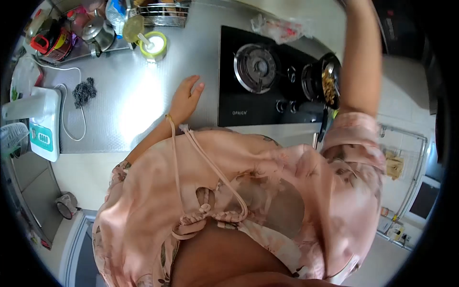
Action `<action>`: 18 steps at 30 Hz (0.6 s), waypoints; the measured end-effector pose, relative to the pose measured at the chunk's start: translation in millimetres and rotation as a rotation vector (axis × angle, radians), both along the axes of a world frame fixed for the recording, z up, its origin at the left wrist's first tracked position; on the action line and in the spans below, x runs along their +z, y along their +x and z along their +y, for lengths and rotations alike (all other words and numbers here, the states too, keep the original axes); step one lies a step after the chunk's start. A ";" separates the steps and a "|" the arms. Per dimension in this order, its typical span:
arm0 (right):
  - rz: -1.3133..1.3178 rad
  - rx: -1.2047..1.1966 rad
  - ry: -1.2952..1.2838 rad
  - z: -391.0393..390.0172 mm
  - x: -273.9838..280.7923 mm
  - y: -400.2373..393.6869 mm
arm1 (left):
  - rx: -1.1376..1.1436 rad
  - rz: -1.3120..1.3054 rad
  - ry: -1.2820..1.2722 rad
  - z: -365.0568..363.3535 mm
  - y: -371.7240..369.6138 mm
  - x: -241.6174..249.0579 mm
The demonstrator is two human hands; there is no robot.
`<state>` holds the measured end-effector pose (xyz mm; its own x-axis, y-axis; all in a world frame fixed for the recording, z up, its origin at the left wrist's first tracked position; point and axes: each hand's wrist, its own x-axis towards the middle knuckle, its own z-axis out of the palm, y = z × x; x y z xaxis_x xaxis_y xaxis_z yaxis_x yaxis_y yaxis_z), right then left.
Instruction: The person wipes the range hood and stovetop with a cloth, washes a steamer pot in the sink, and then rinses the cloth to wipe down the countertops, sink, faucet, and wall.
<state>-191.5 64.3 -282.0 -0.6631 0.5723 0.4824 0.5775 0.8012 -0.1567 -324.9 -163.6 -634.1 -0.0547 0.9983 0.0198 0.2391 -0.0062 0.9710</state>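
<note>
My left hand (185, 99) lies at the front of the metal counter, left of the black gas stove (232, 103). Its visible fingers are apart and nothing is in them. My right arm reaches up past the stove's right side, and that hand is cut off by the top edge. Beside the right forearm, a dark pan (313, 82) with brownish pieces of food (329, 90) sits on the right burner, its handle pointing toward me. The left burner (259, 68) has no pot on it. A crumpled clear plastic bag (278, 29) lies behind the stove.
A yellow-green container of white powder (154, 45) with a spoon stands near a wire basket (165, 15). Further left are a metal pot (98, 31), a red-lidded jar (53, 43), a dark scouring pad (84, 92) and a white appliance (45, 124) with its cord.
</note>
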 end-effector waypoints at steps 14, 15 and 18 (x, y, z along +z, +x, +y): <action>0.365 -0.828 -0.140 -245.7 -437.2 220.7 | -0.147 -0.287 -0.870 86.3 168.1 -2.6; 0.187 -0.821 -0.233 -253.5 -429.9 213.8 | -0.143 -0.298 -0.931 88.0 179.8 -8.2; 0.030 -0.766 -0.342 -270.5 -407.5 214.2 | -0.148 -0.223 -1.020 89.6 206.9 -11.1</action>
<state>22.7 -206.2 -689.6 -0.0213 0.9771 0.2119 0.9341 0.0950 -0.3441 -118.0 -73.9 -645.2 0.1704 0.5330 -0.8288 0.1183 0.8239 0.5542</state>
